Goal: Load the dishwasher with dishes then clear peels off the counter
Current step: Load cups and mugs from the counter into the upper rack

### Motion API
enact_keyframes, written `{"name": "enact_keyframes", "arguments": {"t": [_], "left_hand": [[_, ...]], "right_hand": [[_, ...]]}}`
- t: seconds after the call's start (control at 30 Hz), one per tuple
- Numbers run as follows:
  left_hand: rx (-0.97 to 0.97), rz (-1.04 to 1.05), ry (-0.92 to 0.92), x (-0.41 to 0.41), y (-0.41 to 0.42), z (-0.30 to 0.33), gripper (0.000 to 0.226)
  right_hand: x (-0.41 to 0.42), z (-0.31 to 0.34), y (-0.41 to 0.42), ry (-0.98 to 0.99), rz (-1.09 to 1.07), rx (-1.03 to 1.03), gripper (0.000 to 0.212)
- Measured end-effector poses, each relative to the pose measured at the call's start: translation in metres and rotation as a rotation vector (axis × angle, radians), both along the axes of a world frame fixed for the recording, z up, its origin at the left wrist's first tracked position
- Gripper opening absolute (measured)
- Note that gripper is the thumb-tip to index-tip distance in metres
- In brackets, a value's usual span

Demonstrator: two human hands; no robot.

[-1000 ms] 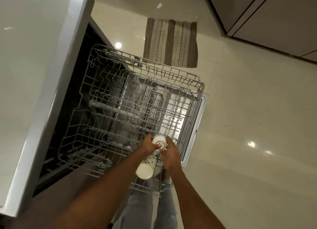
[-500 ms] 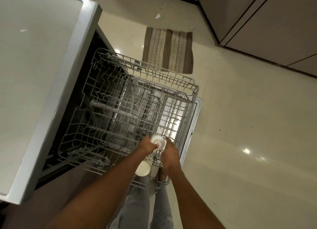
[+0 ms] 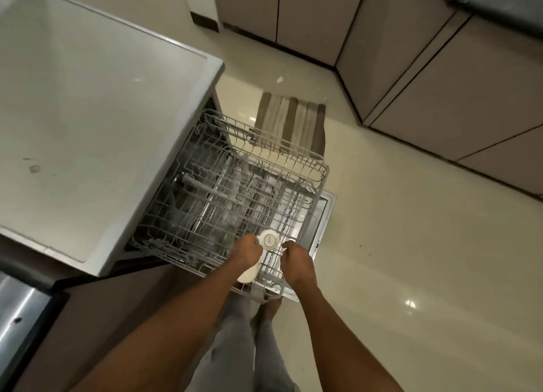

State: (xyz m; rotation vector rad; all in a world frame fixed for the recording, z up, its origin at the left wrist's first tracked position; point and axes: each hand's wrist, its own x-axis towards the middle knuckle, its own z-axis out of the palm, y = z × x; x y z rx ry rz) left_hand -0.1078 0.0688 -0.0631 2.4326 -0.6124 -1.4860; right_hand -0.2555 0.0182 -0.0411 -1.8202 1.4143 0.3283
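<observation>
Cream cup (image 3: 269,240) (base up).

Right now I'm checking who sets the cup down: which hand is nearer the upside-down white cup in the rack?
Left. The left hand touches the upside-down white cup on its left side; the right hand sits just right of it, fingers curled at the rack wires, apparently apart.

The rack (image 3: 235,191) stands pulled out over the open dishwasher door (image 3: 321,224), right of the table (image 3: 88,121). A cup (image 3: 269,240) sits upturned at the rack's near right corner, a second cup (image 3: 248,274) just nearer. The left hand (image 3: 245,252) is beside both cups; the right hand (image 3: 296,260) is over the rack's near edge. A mat (image 3: 293,127) lies on the floor (image 3: 411,244) behind the rack, cabinets (image 3: 426,68) beyond.
</observation>
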Motion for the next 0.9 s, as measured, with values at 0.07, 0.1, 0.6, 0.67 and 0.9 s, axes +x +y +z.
{"name": "enact_keyframes", "arguments": {"t": [0.07, 0.1, 0.6, 0.67, 0.9], "left_hand": [[-0.049, 0.013, -0.02, -0.003, 0.013, 0.021, 0.018], [-0.066, 0.018, -0.036, -0.004, 0.021, 0.032, 0.017], [-0.178, 0.195, -0.273, 0.04, 0.177, 0.139, 0.018], [-0.192, 0.243, -0.297, 0.053, 0.206, 0.15, 0.021], [-0.217, 0.379, -0.418, 0.088, 0.324, 0.187, 0.015]], "right_hand": [[0.002, 0.018, 0.004, -0.013, 0.024, -0.036, 0.034], [0.003, 0.026, 0.007, -0.026, 0.031, -0.051, 0.034], [0.081, 0.123, 0.103, -0.114, 0.64, -0.181, 0.023], [0.102, 0.135, 0.122, -0.132, 0.711, -0.194, 0.023], [0.175, 0.169, 0.213, -0.253, 0.922, -0.262, 0.028]]}}
